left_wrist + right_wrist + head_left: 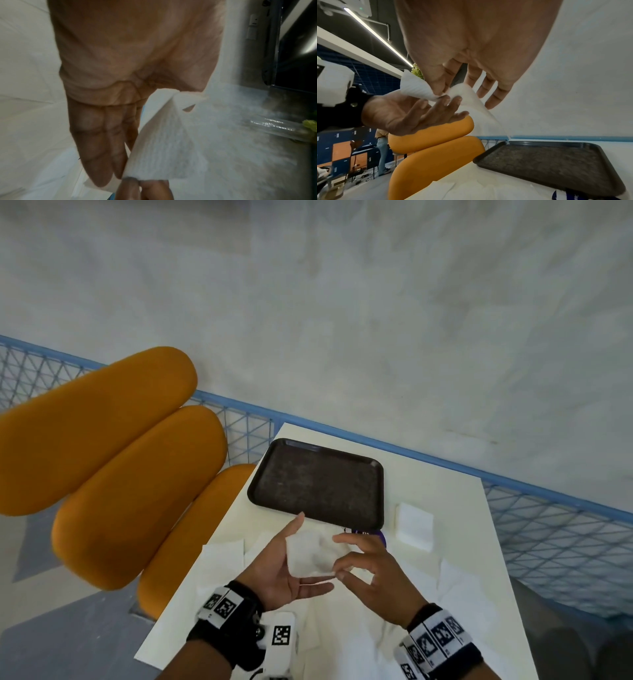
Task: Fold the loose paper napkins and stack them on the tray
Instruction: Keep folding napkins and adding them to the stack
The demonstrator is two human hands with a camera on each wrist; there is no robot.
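A white paper napkin is held up in the air above the table, just in front of the tray. My left hand lies flat behind it with straight fingers, and the sheet rests against them. My right hand pinches the napkin's near right corner between thumb and forefinger, its other fingers spread. The dark brown tray stands empty at the far left of the white table. Loose unfolded napkins lie on the table under and around my hands.
A small pile of folded napkins sits right of the tray. A purple packet peeks out behind my right hand. An orange padded chair stands left of the table. A blue mesh fence runs behind it.
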